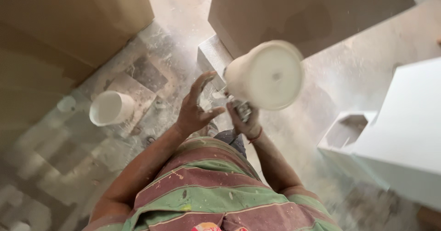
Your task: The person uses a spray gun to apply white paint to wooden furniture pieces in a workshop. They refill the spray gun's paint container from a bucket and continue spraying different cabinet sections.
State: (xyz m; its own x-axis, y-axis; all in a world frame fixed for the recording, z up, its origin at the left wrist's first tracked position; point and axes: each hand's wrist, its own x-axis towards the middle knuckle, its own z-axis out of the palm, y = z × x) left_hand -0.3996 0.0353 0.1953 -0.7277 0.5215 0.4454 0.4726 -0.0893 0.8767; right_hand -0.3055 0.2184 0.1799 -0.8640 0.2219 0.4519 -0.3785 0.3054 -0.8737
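Two hands meet mid-scene: right hand [243, 121] clamped on a spray gun [242, 109] with white cup [268, 75]; left hand [195, 109] open beside it, seemingly adjusting; steadying needed next.

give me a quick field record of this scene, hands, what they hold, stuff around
right hand: gripping a spray gun topped by a white cup
left hand: open, fingers spread, beside the gun, holding nothing
floor: dusty, paint-spattered
white bucket: on the floor, to the person's left
white panels: to the right
brown boards: upper left
motion: cup blurred
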